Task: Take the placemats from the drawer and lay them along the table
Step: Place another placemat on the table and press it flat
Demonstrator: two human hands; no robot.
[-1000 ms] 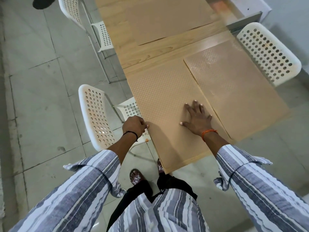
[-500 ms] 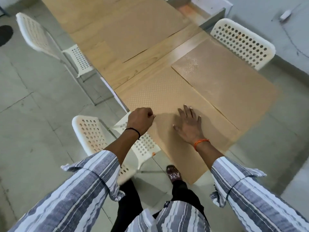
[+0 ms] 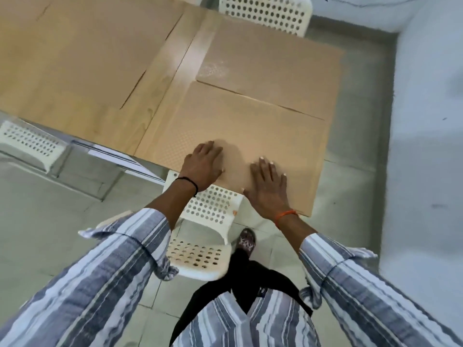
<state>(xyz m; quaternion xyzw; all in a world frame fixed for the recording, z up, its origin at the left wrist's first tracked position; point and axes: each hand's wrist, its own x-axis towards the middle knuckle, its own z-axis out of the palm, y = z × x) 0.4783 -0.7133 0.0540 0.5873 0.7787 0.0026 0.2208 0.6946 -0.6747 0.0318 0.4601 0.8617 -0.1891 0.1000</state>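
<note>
Placemat under both flat hands overhangs the table's near edge.

The placemats were tan with a fine dotted emboss, the table pale woodgrain, the chairs white and perforated — the sleeves striped grey, blue and white — with an orange wristband at lower right.

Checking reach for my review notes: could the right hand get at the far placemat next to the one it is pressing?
Probably yes. The right hand lies flat on the near placemat, and the far placemat lies just beyond it, with nothing standing between them on the table.
</note>
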